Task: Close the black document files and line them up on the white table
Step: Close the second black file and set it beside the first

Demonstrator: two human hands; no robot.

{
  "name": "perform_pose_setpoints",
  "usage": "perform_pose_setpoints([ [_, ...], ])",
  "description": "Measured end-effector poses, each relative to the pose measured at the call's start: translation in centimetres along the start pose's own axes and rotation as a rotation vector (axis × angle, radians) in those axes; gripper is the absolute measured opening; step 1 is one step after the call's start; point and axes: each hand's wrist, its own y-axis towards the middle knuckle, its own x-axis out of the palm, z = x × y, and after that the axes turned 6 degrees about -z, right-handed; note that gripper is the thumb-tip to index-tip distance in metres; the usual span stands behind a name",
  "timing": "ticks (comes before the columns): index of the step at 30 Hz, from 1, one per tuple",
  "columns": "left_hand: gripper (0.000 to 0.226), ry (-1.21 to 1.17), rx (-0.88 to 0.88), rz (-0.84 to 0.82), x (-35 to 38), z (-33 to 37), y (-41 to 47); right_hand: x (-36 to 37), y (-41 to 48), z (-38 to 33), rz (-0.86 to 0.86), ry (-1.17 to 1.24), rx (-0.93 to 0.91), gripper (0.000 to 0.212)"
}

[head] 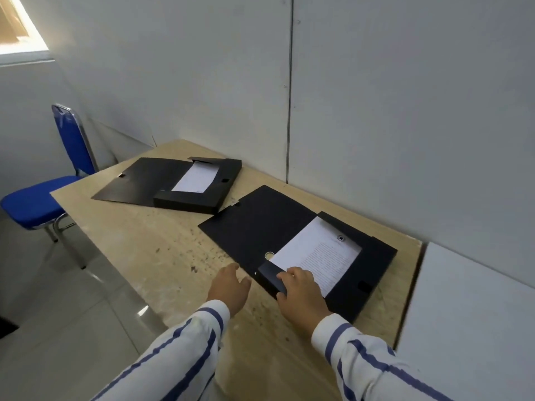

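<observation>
Right hand [301, 296] gripped near file's [260, 227] flap [272, 277]; left hand [230, 286] hung released beside it; far file [150, 180] lay open.

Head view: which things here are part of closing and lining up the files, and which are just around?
Part of the job:
near file, open, right hand on its side flap
far file, open
papers inside both
white table
left hand, free

Just around:
blue chair
beige table under the files

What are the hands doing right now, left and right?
Left hand: open, empty, above the beige table.
Right hand: fingers on the near edge of the nearer open black file; firm grip cannot be told.
</observation>
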Motion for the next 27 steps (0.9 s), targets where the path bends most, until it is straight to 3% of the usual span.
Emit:
perform_pose_setpoints([
  [6,0.055,0.050,0.031,-0.061,-3.6,-0.9,8.2,1.7,4.5,-1.4,-0.001,-0.098,0.054,0.044],
  [15,0.062,0.291,0.105,-0.173,-8.8,-2.6,19.6,4.5,9.0,-5.1,0.122,-0.065,0.365,0.048],
  [20,0.062,0.378,0.048,-0.179,-10.1,-3.6,23.6,5.5,9.4,-6.2,0.175,-0.073,0.548,0.040],
  [27,0.048,0.396,-0.022,-0.150,-10.3,-3.6,26.7,6.7,9.7,-6.2,0.221,0.091,0.582,0.038],
])
